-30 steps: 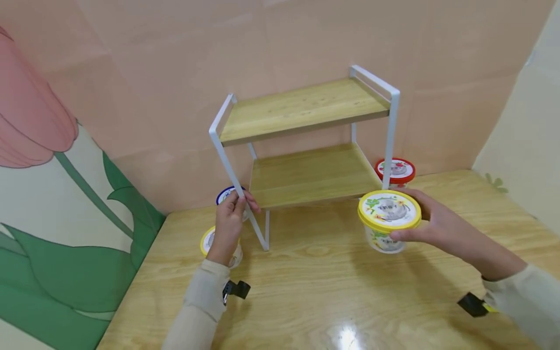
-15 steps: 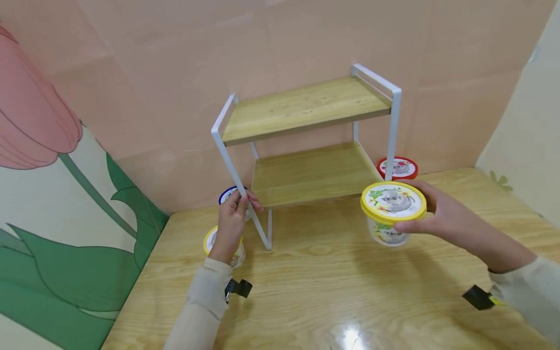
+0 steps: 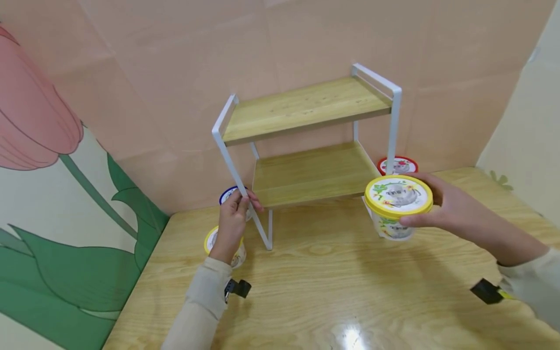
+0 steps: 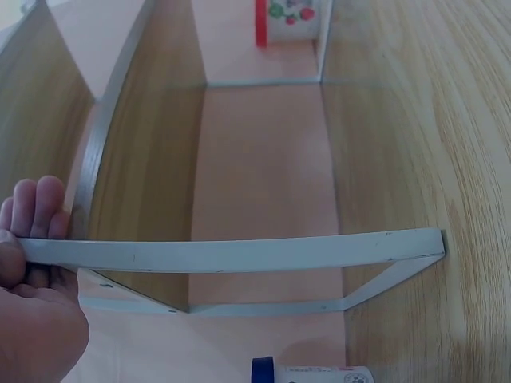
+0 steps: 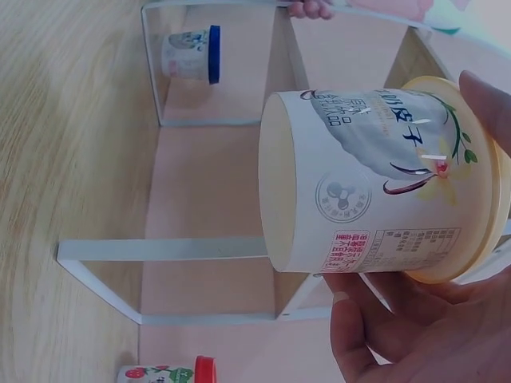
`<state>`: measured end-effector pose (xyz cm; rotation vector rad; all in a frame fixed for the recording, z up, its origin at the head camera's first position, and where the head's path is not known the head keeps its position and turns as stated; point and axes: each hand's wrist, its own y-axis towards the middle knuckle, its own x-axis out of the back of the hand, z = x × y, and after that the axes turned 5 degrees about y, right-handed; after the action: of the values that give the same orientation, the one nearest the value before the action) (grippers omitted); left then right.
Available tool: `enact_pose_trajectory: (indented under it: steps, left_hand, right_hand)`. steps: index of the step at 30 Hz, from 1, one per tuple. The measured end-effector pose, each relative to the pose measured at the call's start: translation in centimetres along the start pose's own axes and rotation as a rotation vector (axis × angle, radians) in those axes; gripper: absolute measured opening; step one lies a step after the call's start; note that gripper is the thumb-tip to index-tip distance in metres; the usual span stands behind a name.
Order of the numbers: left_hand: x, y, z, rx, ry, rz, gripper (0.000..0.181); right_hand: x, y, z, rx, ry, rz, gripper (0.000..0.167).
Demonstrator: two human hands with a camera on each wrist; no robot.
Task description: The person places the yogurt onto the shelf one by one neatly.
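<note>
My right hand (image 3: pixel 446 204) grips a white tub with a yellow lid (image 3: pixel 399 197), thumb in front and fingers round the far side. The tub is upright above the table, in front of the rack's right front leg. In the right wrist view its printed side (image 5: pixel 375 183) shows close up. My left hand (image 3: pixel 233 218) pinches the left front leg of a two-tier rack (image 3: pixel 306 109) with white metal frame and wooden shelves. In the left wrist view the fingers (image 4: pixel 48 199) and thumb close round that white bar (image 4: pixel 231 255).
A blue-lidded tub (image 3: pixel 228 194) and another yellow-lidded tub (image 3: pixel 238 255) stand left of the rack, partly hidden by my left hand. A red-lidded tub (image 3: pixel 398 165) stands behind the right leg. The wooden table (image 3: pixel 306 291) meets a pink wall covering (image 3: pixel 175 97).
My right hand has raised the yellow-lidded tub slightly and carried it a little to the right. My left hand keeps its hold on the rack's leg.
</note>
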<state>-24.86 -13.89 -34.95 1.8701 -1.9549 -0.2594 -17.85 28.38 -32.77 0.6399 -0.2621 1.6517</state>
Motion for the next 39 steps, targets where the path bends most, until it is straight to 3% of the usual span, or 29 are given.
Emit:
enact_pose_trajectory:
  steps: [7, 18, 30, 39]
  left_hand:
    - [0.0, 0.0, 0.1, 0.001, 0.005, -0.006, 0.019]
    - [0.0, -0.1, 0.3, 0.000, 0.009, 0.009, 0.018]
    - [0.0, 0.0, 0.3, 0.000, 0.004, 0.010, 0.019]
    - [-0.2, -0.2, 0.2, 0.001, 0.001, -0.004, 0.018]
  right_hand:
    - [0.3, 0.0, 0.6, -0.016, -0.089, -0.022, 0.088]
    - [1.0, -0.1, 1.8, -0.054, -0.076, -0.025, 0.084]
    - [1.4, -0.1, 2.2, -0.041, -0.067, -0.056, 0.079]
    - [2.1, -0.2, 3.1, -0.052, -0.119, -0.097, 0.076]
